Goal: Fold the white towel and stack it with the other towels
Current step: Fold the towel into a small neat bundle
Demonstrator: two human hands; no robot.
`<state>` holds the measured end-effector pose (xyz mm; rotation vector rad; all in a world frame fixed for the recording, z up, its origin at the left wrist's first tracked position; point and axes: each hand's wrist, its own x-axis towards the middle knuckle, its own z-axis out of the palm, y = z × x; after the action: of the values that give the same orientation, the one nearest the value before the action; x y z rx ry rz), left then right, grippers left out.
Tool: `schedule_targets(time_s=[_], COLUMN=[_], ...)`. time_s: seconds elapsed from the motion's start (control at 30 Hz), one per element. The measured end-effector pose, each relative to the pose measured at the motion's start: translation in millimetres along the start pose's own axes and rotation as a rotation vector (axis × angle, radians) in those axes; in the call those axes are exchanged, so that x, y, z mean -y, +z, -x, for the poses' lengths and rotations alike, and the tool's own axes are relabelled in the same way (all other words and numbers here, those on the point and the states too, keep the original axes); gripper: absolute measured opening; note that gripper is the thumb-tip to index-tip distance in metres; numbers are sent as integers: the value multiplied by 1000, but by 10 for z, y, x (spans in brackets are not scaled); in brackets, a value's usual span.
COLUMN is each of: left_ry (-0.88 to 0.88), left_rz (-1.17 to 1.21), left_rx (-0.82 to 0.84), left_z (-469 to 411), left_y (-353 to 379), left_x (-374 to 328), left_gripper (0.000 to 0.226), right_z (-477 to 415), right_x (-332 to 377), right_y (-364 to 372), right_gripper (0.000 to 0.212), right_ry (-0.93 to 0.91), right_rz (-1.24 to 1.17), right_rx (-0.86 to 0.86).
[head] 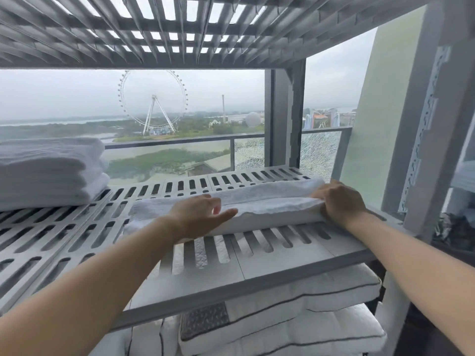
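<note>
White towel [270, 201] is sitting folded into a long, flat strip on the right half of a grey slotted shelf [77, 227], running left to right, a bit back from the near edge. Left hand [198, 214] lies flat on the near-left part of it, fingers [223, 214] pretty much straight and slightly spread, not gripping anything. Right hand [339, 201] is on the towel's right end with the fingers bent down over it, but honestly I can't tell if they're pinching the cloth or just pressing on it. Stack of folded white towels [46, 170] is at the far left of the same shelf, well apart from this one. Under the shelf there's a pile of white pillows [295, 317] with dark piping, and another slotted shelf [154, 34] overhead. Far behind, past a balcony railing [180, 142], a Ferris wheel [153, 104].
</note>
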<state>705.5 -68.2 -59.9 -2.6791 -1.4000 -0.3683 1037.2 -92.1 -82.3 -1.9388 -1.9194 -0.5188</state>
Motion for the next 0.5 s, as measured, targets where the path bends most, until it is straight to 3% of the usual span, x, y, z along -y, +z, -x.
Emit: schedule_targets(time_s=[0.1,0.27,0.4,0.5], left_ry=[16,96,140,148], left_rz=[124,265,273,180], left_rx=[5,13,25,79], left_z=[-213,-640,-1011,-1246], left_y=[11,20,78,215], left_x=[-184,-400,-450,-475], left_gripper=[57,43,22,33], right_z=[29,-66,-411,-611], right_x=[-24,-17,168,350], right_y=[-83,-343,-301,-42], right_gripper=[40,49,37,41], right_ry=[-57,-46,-27,-59], right_rz=[-138,-573,-532,-486], right_rx=[91,150,167,406])
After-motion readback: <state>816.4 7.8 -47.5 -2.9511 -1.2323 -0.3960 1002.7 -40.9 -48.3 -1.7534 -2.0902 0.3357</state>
